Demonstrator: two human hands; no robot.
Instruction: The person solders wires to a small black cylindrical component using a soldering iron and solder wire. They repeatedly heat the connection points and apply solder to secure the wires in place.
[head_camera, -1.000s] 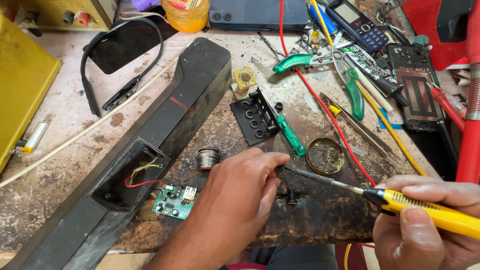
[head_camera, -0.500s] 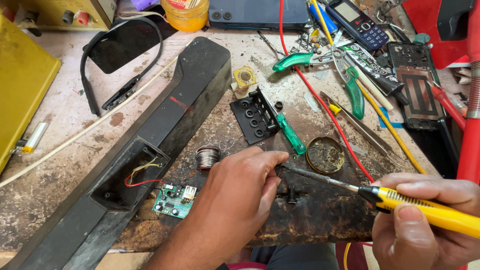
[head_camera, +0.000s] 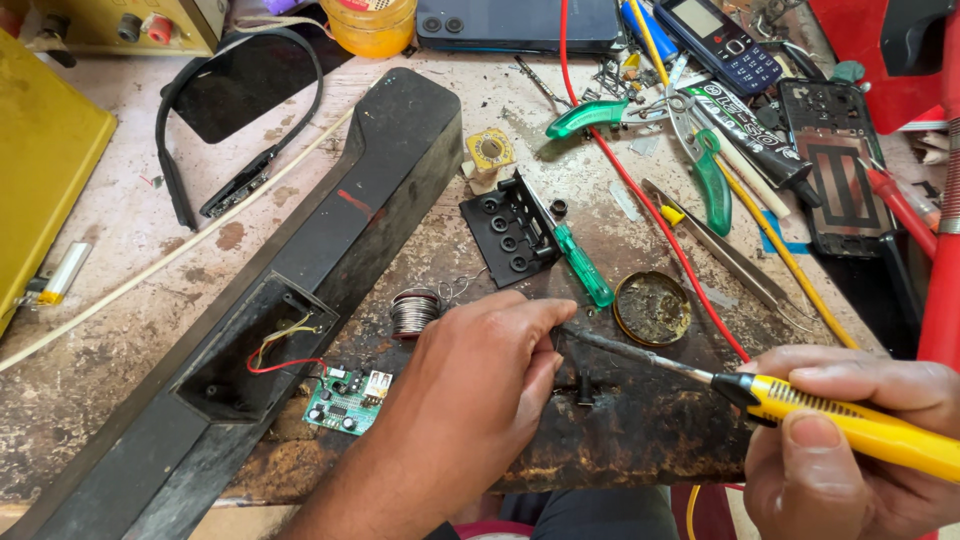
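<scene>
Scorched, cluttered wooden workbench (head_camera: 120, 330) carries a long black plastic speaker housing (head_camera: 330, 250) diagonally, leaving bare space only at its left. Right hand (head_camera: 850, 440) grasps a yellow-handled soldering iron (head_camera: 850, 420), tip at left hand (head_camera: 470, 400), whose fingers pinch something hidden near the front edge, beside a small green circuit board (head_camera: 345, 400).

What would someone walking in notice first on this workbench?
Front right, the right hand holds a yellow soldering iron, its tip pointing at the left hand's fingers, which pinch something too small to make out. On the left, a long black speaker housing lies diagonally with an opened cavity, from which coloured wires run to a small green circuit board beside it. Behind the hands sit a solder spool and a round flux tin.
</scene>
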